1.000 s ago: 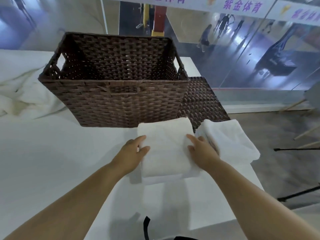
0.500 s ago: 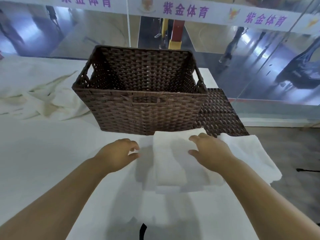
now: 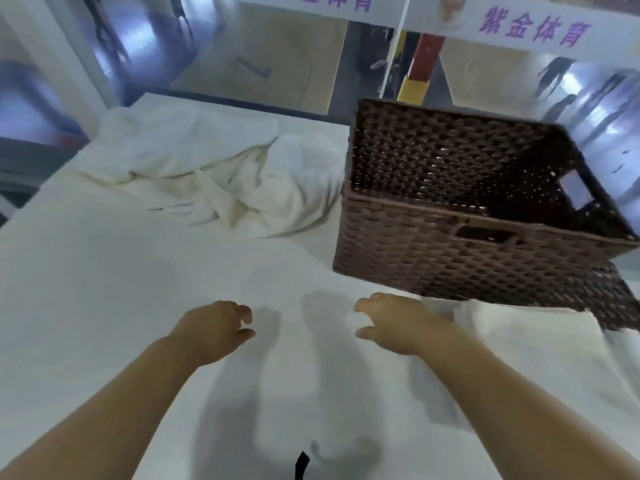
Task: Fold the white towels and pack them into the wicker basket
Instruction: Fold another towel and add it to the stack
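Head view: both hands are seen above the white table [image 3: 104, 289], the left hand [image 3: 214, 329] and the right hand [image 3: 398, 323] each with fingers loosely curled and nothing held. The empty wicker basket [image 3: 460, 244] is set to the right, with a folded white towel [image 3: 526, 336] laid just in front of it beside the right hand. A heap of unfolded white towels [image 3: 221, 171] is piled left of the basket, touching its side.

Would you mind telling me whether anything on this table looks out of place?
A crumpled heap of white towels lies unfolded left of the wicker basket, which shows no towels inside. Nothing looks spilled or damaged.
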`<state>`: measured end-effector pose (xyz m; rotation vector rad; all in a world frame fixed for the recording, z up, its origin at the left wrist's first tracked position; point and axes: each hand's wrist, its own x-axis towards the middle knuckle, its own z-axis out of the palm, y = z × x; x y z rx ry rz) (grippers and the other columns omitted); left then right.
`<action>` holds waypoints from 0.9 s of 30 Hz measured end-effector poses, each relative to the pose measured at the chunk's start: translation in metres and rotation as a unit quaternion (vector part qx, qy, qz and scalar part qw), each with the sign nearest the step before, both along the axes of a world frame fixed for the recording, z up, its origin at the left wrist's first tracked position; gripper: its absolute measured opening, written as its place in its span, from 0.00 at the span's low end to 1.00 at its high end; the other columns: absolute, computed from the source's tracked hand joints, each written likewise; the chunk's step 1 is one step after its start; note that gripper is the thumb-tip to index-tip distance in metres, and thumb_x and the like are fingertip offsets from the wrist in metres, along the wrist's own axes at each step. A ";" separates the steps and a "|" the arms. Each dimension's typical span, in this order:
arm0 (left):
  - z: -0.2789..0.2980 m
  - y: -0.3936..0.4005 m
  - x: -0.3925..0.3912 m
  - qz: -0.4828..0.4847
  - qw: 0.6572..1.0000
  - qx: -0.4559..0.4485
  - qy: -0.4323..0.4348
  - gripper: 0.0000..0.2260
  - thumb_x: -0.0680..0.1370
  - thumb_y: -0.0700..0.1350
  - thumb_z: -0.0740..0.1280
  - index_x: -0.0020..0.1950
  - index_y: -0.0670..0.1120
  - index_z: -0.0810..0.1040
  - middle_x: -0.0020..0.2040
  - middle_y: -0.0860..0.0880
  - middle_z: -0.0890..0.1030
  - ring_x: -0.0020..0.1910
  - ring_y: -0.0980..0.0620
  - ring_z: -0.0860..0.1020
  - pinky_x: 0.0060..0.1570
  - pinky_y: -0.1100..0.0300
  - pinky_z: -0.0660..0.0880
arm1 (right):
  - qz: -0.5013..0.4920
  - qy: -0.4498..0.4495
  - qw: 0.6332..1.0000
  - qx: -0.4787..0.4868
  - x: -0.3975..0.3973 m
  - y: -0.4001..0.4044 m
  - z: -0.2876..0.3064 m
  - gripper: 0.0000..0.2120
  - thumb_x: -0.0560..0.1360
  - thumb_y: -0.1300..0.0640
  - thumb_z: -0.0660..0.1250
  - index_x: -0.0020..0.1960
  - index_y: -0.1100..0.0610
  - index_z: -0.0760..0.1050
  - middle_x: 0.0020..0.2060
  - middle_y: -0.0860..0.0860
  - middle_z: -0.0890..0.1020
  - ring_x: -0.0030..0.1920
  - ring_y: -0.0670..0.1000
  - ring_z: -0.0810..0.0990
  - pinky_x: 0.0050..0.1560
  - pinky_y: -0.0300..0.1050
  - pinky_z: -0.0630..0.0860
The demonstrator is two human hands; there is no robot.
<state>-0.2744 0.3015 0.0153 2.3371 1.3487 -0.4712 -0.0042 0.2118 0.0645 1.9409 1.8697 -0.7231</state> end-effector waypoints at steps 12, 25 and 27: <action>-0.010 0.142 -0.100 0.062 0.998 -0.015 -0.016 0.16 0.79 0.57 0.60 0.65 0.53 0.71 0.61 0.53 0.74 0.60 0.51 0.73 0.59 0.56 0.71 | -0.036 0.001 0.990 0.133 -0.090 0.174 -0.040 0.28 0.80 0.48 0.59 0.75 0.55 0.55 0.72 0.54 0.61 0.71 0.56 0.60 0.69 0.53 0.64; -0.039 0.231 -0.020 -0.117 0.976 0.184 -0.014 0.35 0.78 0.52 0.63 0.78 0.47 0.47 0.78 0.45 0.51 0.76 0.39 0.43 0.72 0.42 0.41 | -0.088 -0.007 0.995 0.038 -0.063 0.241 -0.103 0.35 0.80 0.55 0.59 0.78 0.50 0.41 0.77 0.48 0.47 0.76 0.54 0.50 0.74 0.49 0.54; -0.043 0.233 -0.010 -0.137 0.975 0.145 0.093 0.32 0.81 0.52 0.57 0.78 0.48 0.41 0.77 0.47 0.53 0.77 0.43 0.43 0.71 0.41 0.35 | -0.103 0.001 0.993 0.057 -0.065 0.230 -0.109 0.34 0.79 0.54 0.60 0.78 0.47 0.45 0.77 0.46 0.50 0.75 0.54 0.53 0.72 0.50 0.59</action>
